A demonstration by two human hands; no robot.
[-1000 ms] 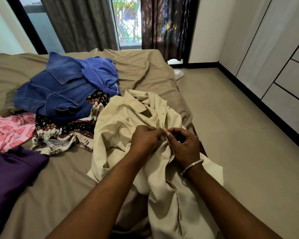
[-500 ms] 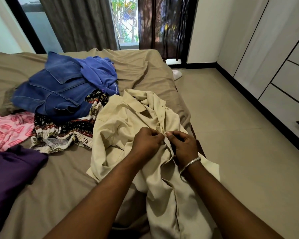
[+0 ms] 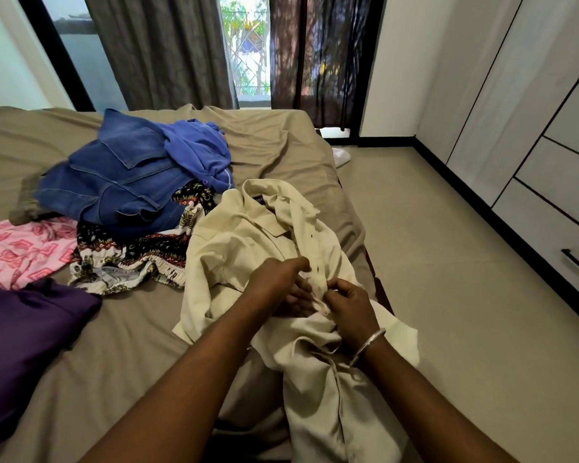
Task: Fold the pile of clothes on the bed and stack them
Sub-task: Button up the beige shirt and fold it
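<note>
Uncurling from its earlier pinch, left hand (image 3: pixel 276 279) on cream shirt (image 3: pixel 234 248).

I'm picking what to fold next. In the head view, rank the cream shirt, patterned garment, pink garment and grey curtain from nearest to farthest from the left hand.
1. cream shirt, directly under the left hand.
2. patterned garment, to its left on the bed.
3. pink garment, farther left.
4. grey curtain, beyond the bed's far edge.
</note>
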